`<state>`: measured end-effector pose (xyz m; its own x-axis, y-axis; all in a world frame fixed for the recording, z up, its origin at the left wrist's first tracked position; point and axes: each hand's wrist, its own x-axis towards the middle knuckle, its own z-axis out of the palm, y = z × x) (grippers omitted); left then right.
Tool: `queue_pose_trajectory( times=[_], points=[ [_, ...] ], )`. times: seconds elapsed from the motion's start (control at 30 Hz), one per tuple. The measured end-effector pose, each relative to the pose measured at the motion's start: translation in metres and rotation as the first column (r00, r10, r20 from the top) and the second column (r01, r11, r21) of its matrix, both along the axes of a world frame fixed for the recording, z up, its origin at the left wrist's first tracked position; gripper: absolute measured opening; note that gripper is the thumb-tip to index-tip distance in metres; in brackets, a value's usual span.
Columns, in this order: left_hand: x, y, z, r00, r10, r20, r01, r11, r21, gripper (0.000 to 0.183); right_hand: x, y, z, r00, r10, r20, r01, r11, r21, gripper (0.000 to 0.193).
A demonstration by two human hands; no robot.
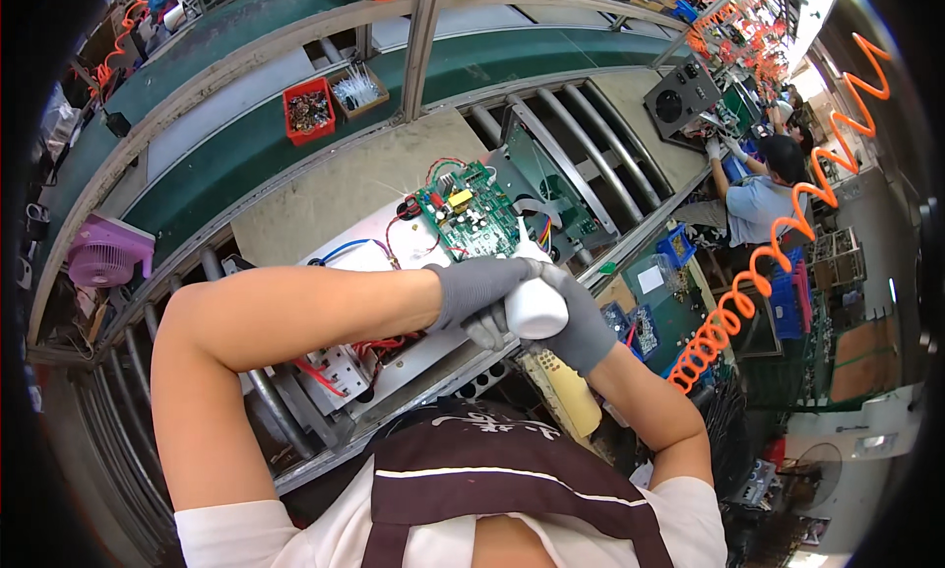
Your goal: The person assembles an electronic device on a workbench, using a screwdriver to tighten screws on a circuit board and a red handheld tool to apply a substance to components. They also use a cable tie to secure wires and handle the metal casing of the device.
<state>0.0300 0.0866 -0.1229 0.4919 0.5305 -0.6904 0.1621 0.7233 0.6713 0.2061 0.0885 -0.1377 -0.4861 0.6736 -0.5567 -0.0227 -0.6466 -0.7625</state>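
Observation:
Both my hands wear grey gloves and meet at a white squeeze bottle (537, 310) with a thin pointed nozzle. My right hand (583, 324) is wrapped round the bottle's right side. From the left, my left hand (482, 297) closes on its neck, with fingers curled beside the body. The bottle is tilted, its base toward me and its nozzle pointing away, over the right edge of a green circuit board (471, 212). That board carries many components and sits on an open metal chassis (345, 235) with blue, red and black wires. My left forearm hides part of the chassis.
Metal rollers (602, 140) run beyond the chassis. A red bin (309, 111) of small parts and a box of white pieces (358, 90) stand on the far green belt. An orange coiled hose (753, 273) hangs at the right. Further right, a co-worker (768, 199) sits beside the line.

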Motion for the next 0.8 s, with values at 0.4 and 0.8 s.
queue_pose_trajectory(
  times=[0.4,0.8],
  points=[
    [-0.021,0.033,-0.025,0.987,0.162,0.006,-0.161,0.985,-0.057,0.04,-0.028,0.034,-0.01,0.998,-0.031,0.049,0.035,0.996,-0.087,0.036],
    [-0.022,0.05,-0.038,0.965,0.248,0.084,-0.24,0.966,-0.1,0.036,-0.032,0.043,-0.021,0.992,-0.129,-0.002,0.127,0.983,-0.13,0.036]
  ],
)
